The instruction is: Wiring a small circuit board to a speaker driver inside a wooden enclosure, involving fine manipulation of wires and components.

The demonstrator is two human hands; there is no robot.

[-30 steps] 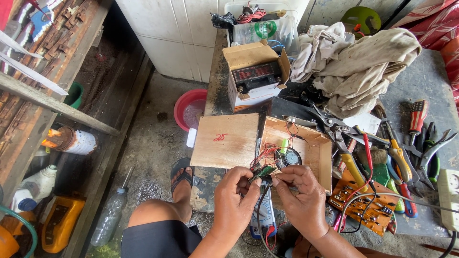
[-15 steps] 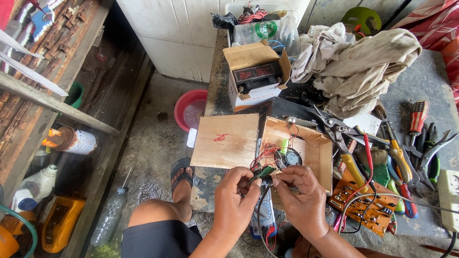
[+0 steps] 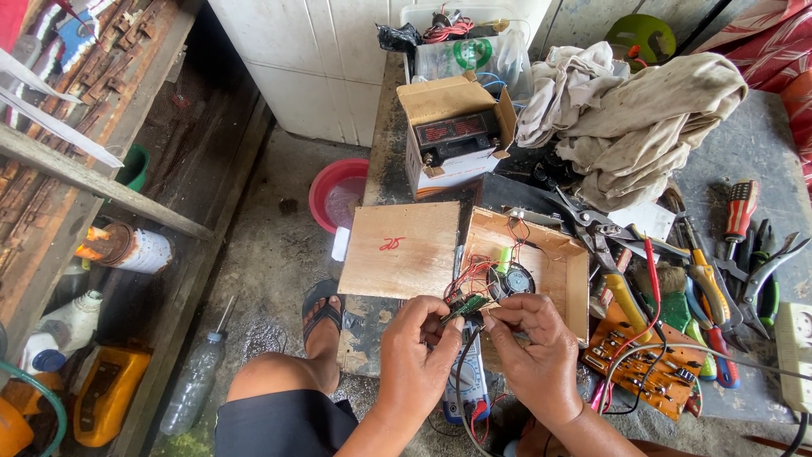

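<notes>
Cluttered table is filling the frame's right; left hand and right hand are pinching a small green circuit board beside the open wooden box.

Wooden box lies between plywood lid and tools.

Small green circuit board: a narrow strip with dark parts on it, held level between the fingertips of both hands, just in front of the open wooden box. Thin red and black wires run from the board back into the box. The box is shallow, of pale plywood, open at the top, and holds a round black speaker and a short light-green cylinder standing near its middle.
</notes>
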